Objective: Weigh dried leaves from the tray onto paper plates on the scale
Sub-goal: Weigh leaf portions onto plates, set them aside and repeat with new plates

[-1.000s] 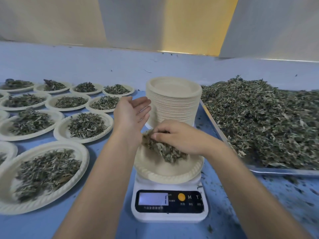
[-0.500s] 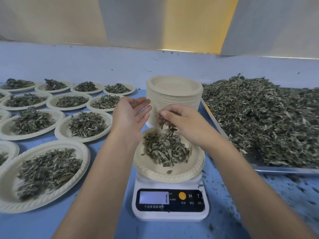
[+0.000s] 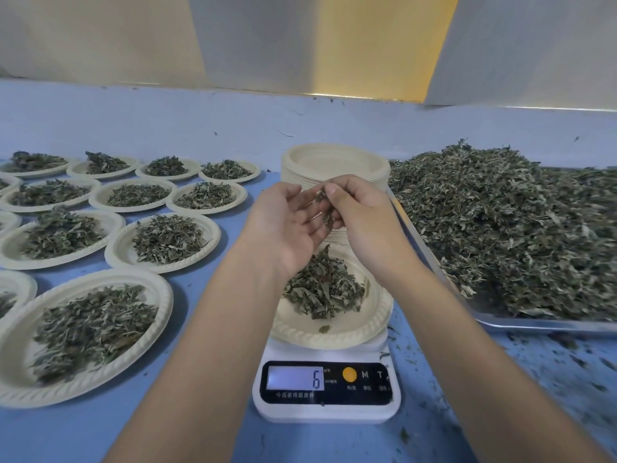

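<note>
Dried leaf sprig (image 3: 321, 195), long axis near vertical, pinched in the right hand (image 3: 364, 222); left hand (image 3: 287, 225) spread open.

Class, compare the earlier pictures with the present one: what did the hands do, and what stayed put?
The right hand let its handful go onto the plate on the scale, rose, and now pinches a few leaves at the open left hand. The display now reads 6. Filled plates and tray stayed put.

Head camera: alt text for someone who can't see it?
The right hand pinches a few leaves over the open left hand, above a plate of leaves on a scale reading 6. Filled plates lie left, a heaped tray right.
</note>
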`<state>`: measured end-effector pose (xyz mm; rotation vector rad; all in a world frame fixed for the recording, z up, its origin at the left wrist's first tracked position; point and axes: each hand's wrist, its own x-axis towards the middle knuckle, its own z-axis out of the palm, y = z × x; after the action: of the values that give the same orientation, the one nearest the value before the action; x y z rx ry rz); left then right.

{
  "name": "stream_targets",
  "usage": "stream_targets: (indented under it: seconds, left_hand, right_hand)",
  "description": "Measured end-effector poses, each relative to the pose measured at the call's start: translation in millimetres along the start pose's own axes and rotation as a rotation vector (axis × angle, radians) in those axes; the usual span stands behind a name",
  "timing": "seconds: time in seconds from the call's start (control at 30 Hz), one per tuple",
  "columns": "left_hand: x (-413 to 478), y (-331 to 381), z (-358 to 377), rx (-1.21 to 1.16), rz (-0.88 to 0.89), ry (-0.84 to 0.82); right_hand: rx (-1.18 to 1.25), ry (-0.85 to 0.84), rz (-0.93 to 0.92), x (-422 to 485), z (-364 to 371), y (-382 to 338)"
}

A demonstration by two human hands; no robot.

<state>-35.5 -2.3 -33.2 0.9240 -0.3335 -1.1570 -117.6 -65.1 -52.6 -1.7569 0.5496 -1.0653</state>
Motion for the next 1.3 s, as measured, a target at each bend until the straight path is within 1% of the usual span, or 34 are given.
stream_targets:
  seconds: [0.23, 0.37, 0.5, 0.63, 0.7, 0.8, 0.93, 1.1, 1.3]
  left_hand:
    - [1.2, -4.1, 0.6, -0.021, -0.009, -0.012]
    - [2.4, -6.4, 2.1, -0.035, -0.004, -0.016]
    - [1.8, -6.2, 1.1, -0.024, -0.007, -0.016]
    - [2.8, -2.4, -2.4, 0.042, 0.001, 0.026]
    - [3.9, 1.3, -6.0, 0.047, 0.037, 0.058]
    - [3.7, 6.8, -11.7, 0.0, 0.088, 0.105]
    - [2.6, 10.9, -17.2, -0.079, 0.088, 0.124]
    - [3.0, 12.1, -19.2, -0.11, 0.08, 0.135]
    - [1.0, 9.7, -17.1, -0.111, 0.068, 0.128]
  right_hand:
    - [0.009, -0.043, -0.008, -2.5, 1.1, -3.1]
    - [-0.023, -0.035, 0.007, -3.2, 0.5, -2.8]
    - [0.012, -0.042, 0.031, -2.9, 0.1, -1.8]
    - [0.037, -0.028, 0.054, -1.9, -1.9, -0.9]
    - [0.0, -0.04, 0.075, -0.9, -2.8, 1.7]
    - [-0.091, -0.112, 0.102, -2.0, -3.3, 5.4]
    - [-0.144, -0.174, 0.12, -4.3, -3.9, 8.9]
    - [-0.165, -0.163, 0.129, -3.4, -3.7, 10.7]
    - [-0.119, -0.142, 0.123, -3.1, -3.6, 8.4]
